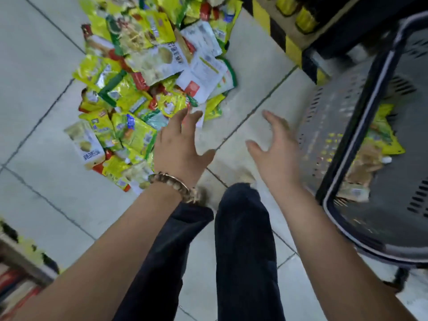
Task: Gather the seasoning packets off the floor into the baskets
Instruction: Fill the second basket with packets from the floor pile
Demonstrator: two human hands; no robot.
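A big heap of seasoning packets, mostly yellow with some white ones, lies on the tiled floor at upper left. My left hand, with a bead bracelet on the wrist, hovers over the heap's near right edge, fingers spread and holding nothing. My right hand is open above bare floor between the heap and a grey plastic basket on the right. Several yellow packets lie inside the basket.
My dark-trousered legs fill the lower middle. A shelf base with yellow-black hazard tape runs along the upper right. Another shelf edge shows at the lower left. The basket's dark handle crosses over it.
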